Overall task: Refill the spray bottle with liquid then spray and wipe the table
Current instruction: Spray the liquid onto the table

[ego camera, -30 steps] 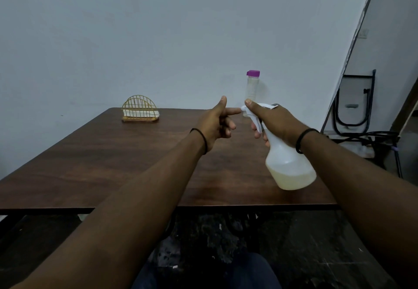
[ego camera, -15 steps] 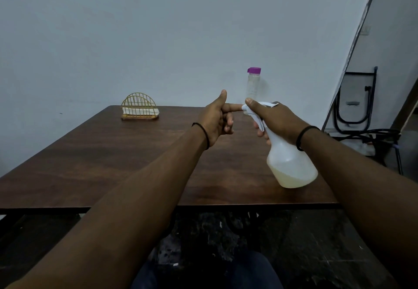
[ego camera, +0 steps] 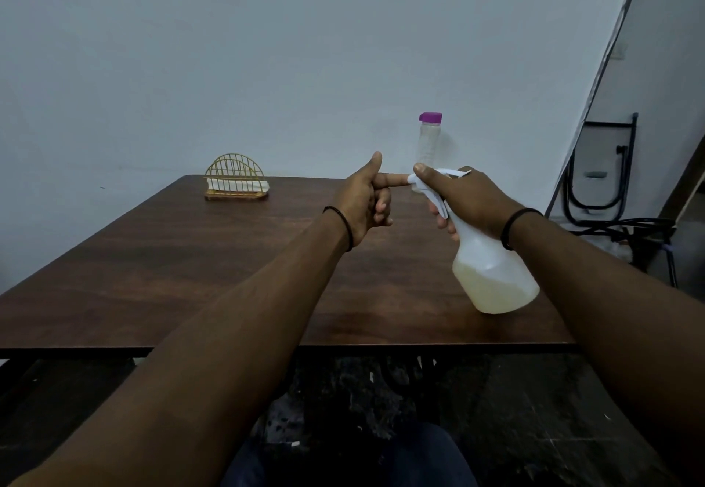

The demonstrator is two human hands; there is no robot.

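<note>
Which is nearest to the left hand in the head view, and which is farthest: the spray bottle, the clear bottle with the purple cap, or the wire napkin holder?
From the left hand:
1. Spray bottle, just to its right; the forefinger meets the nozzle.
2. Clear bottle, behind and right, by the wall.
3. Napkin holder, far left, at the table's back edge.

Plain domestic or dining room: dark wood-grain table (ego camera: 190, 257) against a bare pale wall (ego camera: 267, 48); gold wire napkin holder (ego camera: 235, 178) at 11 o'clock; folded black metal chair (ego camera: 601, 170) at 2 o'clock.
</note>
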